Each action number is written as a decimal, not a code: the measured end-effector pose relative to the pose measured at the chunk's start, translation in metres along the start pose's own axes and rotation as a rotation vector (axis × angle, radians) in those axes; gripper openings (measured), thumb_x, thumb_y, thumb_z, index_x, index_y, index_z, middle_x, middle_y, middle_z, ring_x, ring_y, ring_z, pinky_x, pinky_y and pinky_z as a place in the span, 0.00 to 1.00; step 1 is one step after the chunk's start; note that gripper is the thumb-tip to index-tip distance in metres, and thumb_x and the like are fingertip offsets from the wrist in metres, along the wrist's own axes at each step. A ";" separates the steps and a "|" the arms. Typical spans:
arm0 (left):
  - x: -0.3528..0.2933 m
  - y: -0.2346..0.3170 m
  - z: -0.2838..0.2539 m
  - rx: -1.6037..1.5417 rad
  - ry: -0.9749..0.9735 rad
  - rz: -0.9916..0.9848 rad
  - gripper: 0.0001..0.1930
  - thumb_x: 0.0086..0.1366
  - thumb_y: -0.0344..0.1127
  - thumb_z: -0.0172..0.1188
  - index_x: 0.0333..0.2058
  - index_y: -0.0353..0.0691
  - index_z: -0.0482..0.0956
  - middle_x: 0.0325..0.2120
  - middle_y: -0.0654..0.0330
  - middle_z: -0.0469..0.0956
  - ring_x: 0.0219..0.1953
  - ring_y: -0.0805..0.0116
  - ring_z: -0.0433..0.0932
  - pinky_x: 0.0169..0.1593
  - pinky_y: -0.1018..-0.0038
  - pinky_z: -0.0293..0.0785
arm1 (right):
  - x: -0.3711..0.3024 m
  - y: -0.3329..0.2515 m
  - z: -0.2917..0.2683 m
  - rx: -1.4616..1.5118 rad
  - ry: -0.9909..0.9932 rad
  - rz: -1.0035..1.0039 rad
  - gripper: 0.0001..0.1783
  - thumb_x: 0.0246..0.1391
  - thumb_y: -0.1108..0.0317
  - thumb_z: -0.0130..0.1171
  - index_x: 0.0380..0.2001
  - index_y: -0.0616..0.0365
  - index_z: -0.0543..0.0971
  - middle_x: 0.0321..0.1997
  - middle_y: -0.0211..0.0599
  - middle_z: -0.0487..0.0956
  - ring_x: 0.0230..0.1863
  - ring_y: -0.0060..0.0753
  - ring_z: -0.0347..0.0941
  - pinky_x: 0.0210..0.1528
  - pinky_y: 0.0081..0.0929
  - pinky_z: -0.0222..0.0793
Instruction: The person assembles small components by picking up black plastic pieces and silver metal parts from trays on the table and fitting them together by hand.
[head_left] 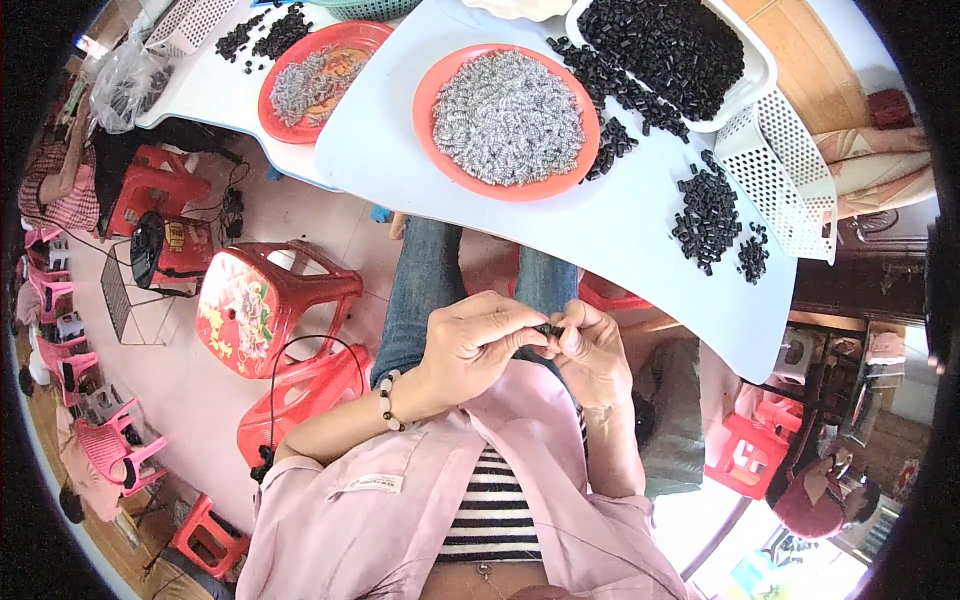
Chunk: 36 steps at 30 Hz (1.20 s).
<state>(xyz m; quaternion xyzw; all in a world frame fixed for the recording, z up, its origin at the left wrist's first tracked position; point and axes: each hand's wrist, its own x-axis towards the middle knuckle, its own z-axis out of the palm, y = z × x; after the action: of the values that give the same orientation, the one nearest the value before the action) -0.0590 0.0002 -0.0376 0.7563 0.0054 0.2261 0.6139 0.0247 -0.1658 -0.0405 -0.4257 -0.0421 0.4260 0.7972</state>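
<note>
Above the lap, left hand and right hand pinched together on 1 small black plastic piece — below the white tabletop.

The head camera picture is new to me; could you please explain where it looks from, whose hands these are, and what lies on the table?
The picture comes from a wide fisheye camera worn on a person's head, looking down, so straight edges bend near the rim. The two bare hands belong to that person: the left hand and the right hand meet over the lap, pinching a small black piece between their fingertips. Ahead is a pale table with an orange plate heaped with small silvery parts, a white tray of black pieces, and a loose black pile. A red stool stands on the floor to the left.
</note>
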 end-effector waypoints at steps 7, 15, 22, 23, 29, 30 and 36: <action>-0.001 -0.004 0.003 0.047 -0.002 0.004 0.09 0.54 0.22 0.68 0.36 0.33 0.84 0.29 0.54 0.83 0.28 0.65 0.81 0.32 0.74 0.76 | -0.001 0.001 -0.003 -0.092 0.014 -0.011 0.13 0.54 0.62 0.70 0.27 0.58 0.78 0.30 0.32 0.79 0.32 0.21 0.71 0.38 0.19 0.65; -0.004 -0.012 0.002 0.117 -0.049 0.236 0.21 0.50 0.16 0.65 0.45 0.36 0.82 0.32 0.57 0.81 0.29 0.62 0.77 0.32 0.71 0.75 | -0.002 -0.001 -0.011 -0.100 -0.039 0.025 0.13 0.51 0.65 0.72 0.26 0.60 0.78 0.30 0.32 0.78 0.34 0.20 0.71 0.38 0.18 0.66; -0.007 -0.010 -0.001 0.201 -0.136 0.354 0.26 0.46 0.14 0.62 0.48 0.31 0.78 0.34 0.57 0.77 0.30 0.60 0.74 0.33 0.70 0.73 | -0.003 -0.005 -0.016 -0.119 -0.071 0.118 0.12 0.48 0.66 0.74 0.26 0.60 0.79 0.28 0.30 0.80 0.31 0.18 0.73 0.36 0.16 0.65; -0.008 -0.010 -0.001 0.200 -0.136 0.353 0.26 0.46 0.14 0.62 0.48 0.31 0.78 0.34 0.57 0.77 0.30 0.60 0.74 0.33 0.70 0.73 | -0.002 -0.004 -0.017 -0.119 -0.069 0.119 0.12 0.48 0.66 0.74 0.26 0.60 0.79 0.28 0.30 0.80 0.31 0.18 0.73 0.36 0.16 0.65; -0.009 -0.012 0.003 0.270 -0.100 0.371 0.27 0.42 0.14 0.61 0.47 0.31 0.78 0.35 0.57 0.76 0.30 0.60 0.74 0.34 0.69 0.73 | 0.002 -0.003 -0.018 -0.122 -0.073 0.109 0.11 0.48 0.69 0.73 0.26 0.61 0.79 0.29 0.31 0.81 0.31 0.18 0.73 0.35 0.15 0.65; -0.009 -0.014 0.004 0.276 -0.080 0.371 0.28 0.41 0.14 0.61 0.47 0.31 0.78 0.35 0.56 0.76 0.31 0.60 0.74 0.34 0.69 0.73 | 0.003 -0.002 -0.018 -0.112 -0.078 0.107 0.11 0.48 0.69 0.73 0.26 0.60 0.78 0.29 0.31 0.81 0.32 0.18 0.73 0.36 0.16 0.66; -0.008 -0.013 0.001 0.311 -0.072 0.355 0.28 0.42 0.14 0.61 0.48 0.32 0.78 0.35 0.56 0.77 0.30 0.59 0.75 0.34 0.69 0.74 | 0.008 -0.006 -0.014 -0.168 -0.065 0.087 0.10 0.49 0.70 0.72 0.26 0.60 0.78 0.29 0.32 0.81 0.32 0.18 0.74 0.38 0.16 0.69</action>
<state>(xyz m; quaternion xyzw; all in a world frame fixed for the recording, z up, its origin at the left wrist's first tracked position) -0.0626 0.0004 -0.0523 0.8385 -0.1148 0.2997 0.4404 0.0396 -0.1709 -0.0476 -0.4784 -0.0848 0.4685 0.7379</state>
